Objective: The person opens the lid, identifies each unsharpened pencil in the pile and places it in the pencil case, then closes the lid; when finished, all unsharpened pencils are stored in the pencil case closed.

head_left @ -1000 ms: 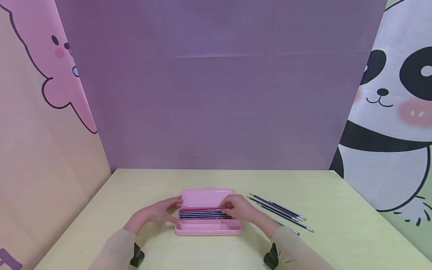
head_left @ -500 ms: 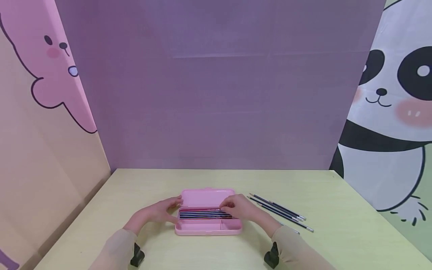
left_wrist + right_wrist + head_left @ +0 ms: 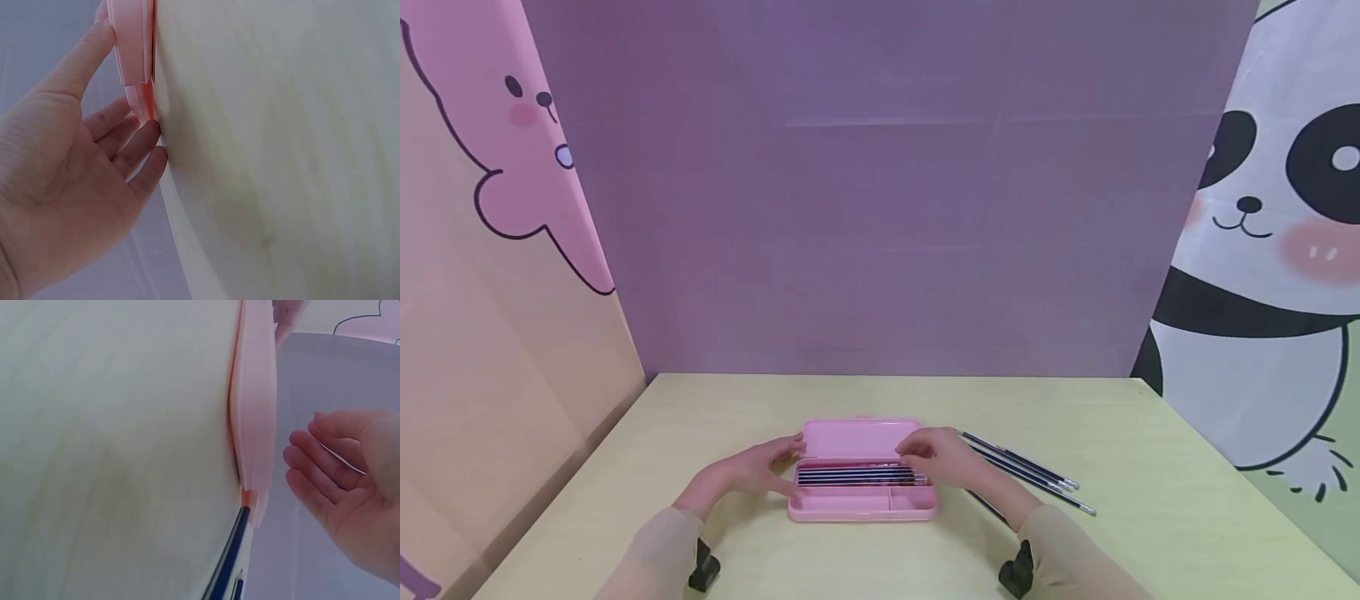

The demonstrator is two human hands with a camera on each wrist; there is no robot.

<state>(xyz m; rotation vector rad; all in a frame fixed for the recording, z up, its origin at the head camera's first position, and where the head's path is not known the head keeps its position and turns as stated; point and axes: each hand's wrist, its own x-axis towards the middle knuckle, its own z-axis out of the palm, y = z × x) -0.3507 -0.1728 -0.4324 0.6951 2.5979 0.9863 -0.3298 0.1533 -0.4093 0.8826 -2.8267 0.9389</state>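
Note:
A pink pencil case (image 3: pixel 842 504) lies open on the table, its lid (image 3: pixel 859 439) folded back. Several dark striped pencils (image 3: pixel 853 476) lie side by side in its long compartment. At the case's left end is my left hand (image 3: pixel 752 468); in the left wrist view its thumb (image 3: pixel 94 47) lies against the case's side and the relaxed fingers reach to the lid's edge. My right hand (image 3: pixel 943 457) hovers over the case's right end, fingers loosely bent, with nothing between them in the right wrist view. It partly hides the lid's corner.
Several more dark pencils (image 3: pixel 1030 471) lie slanted on the table (image 3: pixel 737 400) right of the case. Another pencil (image 3: pixel 987 507) lies partly under my right forearm. A purple panel (image 3: pixel 880 208) stands behind the table.
My right hand has let go of a pencil in the case and shifted slightly right and up, uncovering the pencils' right ends. The left hand stays at the case's left end.

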